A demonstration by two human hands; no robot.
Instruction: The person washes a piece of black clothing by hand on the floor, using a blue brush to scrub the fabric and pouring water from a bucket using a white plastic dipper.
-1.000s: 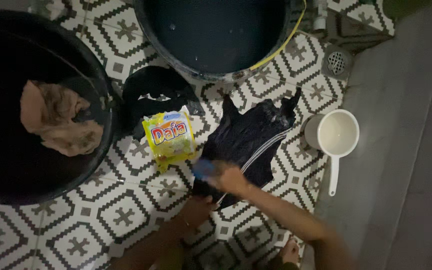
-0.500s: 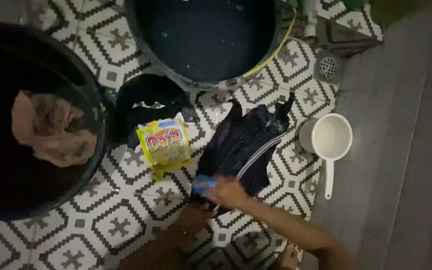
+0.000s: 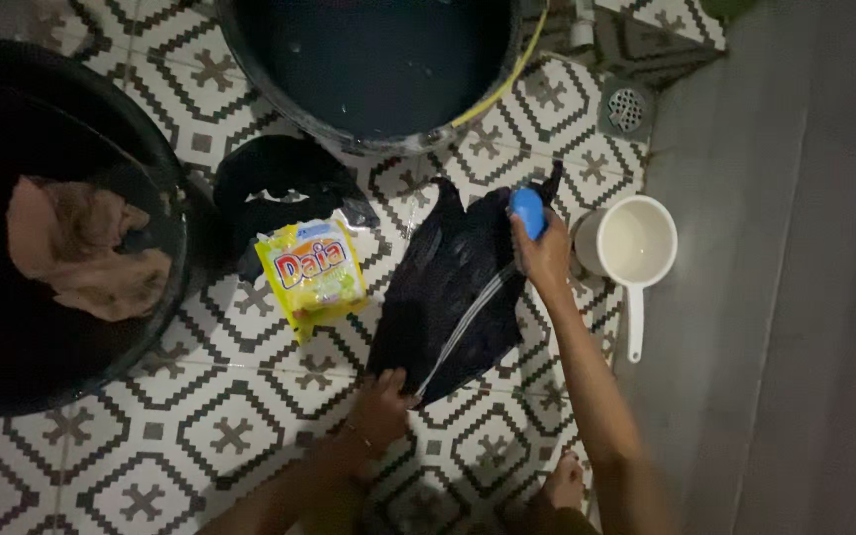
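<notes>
**Two hands on a dark garment spread over patterned tiles**

A dark garment (image 3: 453, 292) with thin white stripes lies flat on the black-and-white patterned floor (image 3: 200, 426), in the middle of the scene. The right hand (image 3: 544, 253) is at the garment's far right corner, fingers curled tight around a small blue object (image 3: 527, 211), apparently a brush, though its exact kind cannot be told. The blue object sits at the far edge of the cloth. The left hand (image 3: 381, 404) is at the garment's near edge, fingers bent down onto the cloth and pinning or pinching it; whether it truly grips the fabric cannot be told.

Just right of the right hand stands a white dipper (image 3: 634, 246) with a long handle pointing toward the near side. Left of the garment lies a yellow detergent packet (image 3: 312, 272), close beside it but not touching. Beyond the packet, on its far side, is a crumpled black cloth (image 3: 284, 188). A large dark tub (image 3: 369, 64) holding water stands at the far side, and another black basin (image 3: 165, 213) at the left holds a wet brownish cloth (image 3: 81, 248). A round floor drain (image 3: 624, 109) sits at the far right of the tiles.
</notes>
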